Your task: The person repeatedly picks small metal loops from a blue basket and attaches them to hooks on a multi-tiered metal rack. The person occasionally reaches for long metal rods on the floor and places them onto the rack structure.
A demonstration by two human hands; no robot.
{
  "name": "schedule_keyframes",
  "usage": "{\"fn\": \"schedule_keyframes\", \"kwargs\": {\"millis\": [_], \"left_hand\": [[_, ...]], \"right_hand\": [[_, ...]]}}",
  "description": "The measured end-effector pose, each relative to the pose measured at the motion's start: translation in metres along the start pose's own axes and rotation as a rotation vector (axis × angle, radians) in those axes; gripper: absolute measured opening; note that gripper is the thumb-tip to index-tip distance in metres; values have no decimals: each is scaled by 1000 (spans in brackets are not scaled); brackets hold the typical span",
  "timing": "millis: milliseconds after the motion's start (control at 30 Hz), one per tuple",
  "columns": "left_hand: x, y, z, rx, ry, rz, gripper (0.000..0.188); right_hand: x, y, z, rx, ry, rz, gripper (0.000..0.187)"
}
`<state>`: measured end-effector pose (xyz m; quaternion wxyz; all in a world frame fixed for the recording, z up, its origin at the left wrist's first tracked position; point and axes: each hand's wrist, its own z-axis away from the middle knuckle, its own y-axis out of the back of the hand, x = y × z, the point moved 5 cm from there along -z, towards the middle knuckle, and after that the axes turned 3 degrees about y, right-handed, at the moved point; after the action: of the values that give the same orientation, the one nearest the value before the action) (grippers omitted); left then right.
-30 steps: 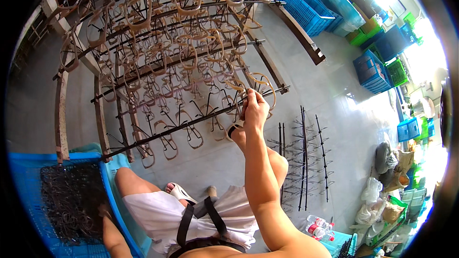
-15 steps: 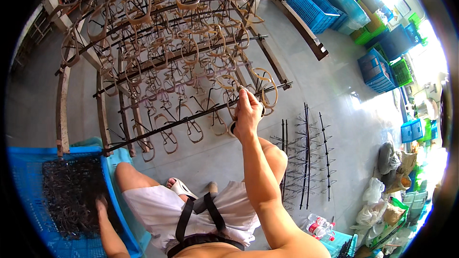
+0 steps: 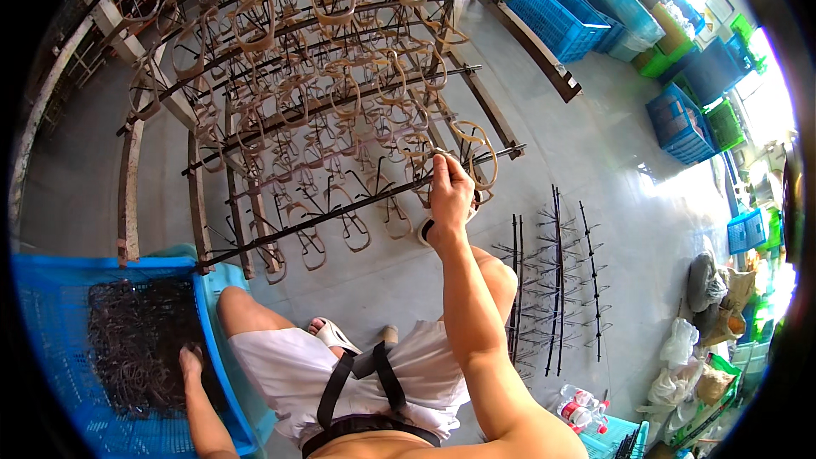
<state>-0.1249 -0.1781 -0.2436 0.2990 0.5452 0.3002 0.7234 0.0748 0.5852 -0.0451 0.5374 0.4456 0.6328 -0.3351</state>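
Note:
At the front of the rack, my right hand (image 3: 452, 191) is closed, thumb and fingers pinching a tan eyeglass frame (image 3: 486, 172) by its middle. That frame sits close to the right end of a long black rod (image 3: 340, 214), where other frames hang in a row. Low on the left, my left hand (image 3: 191, 361) reaches into a blue plastic basket (image 3: 51, 289). Its fingers are drawn together beside a tangled pile of thin dark pieces (image 3: 127, 357); what they hold, if anything, is hidden.
The rack (image 3: 129, 195) carries several tiers of rods hung with brown eyeglass frames. Dark rods with thin side prongs (image 3: 558, 289) lie on the floor to my right. Blue crates (image 3: 544, 13), plastic bags (image 3: 680, 342) and bottles (image 3: 582, 408) stand along the right side.
The view has shifted slightly, so the scene sits a little differently in it. My right hand stays pinched at the frame; my left hand remains in the basket, its fingers showing more clearly.

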Motion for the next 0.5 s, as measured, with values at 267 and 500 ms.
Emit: {"fn": "schedule_keyframes", "kwargs": {"millis": [267,500], "left_hand": [[-56,-19,-7,108,611,563,25],[104,81,60,265,-96,65,33]], "right_hand": [[-6,4,-2,-76,-202,-278,23],[-95,-36,88,0,460,447,26]]}}
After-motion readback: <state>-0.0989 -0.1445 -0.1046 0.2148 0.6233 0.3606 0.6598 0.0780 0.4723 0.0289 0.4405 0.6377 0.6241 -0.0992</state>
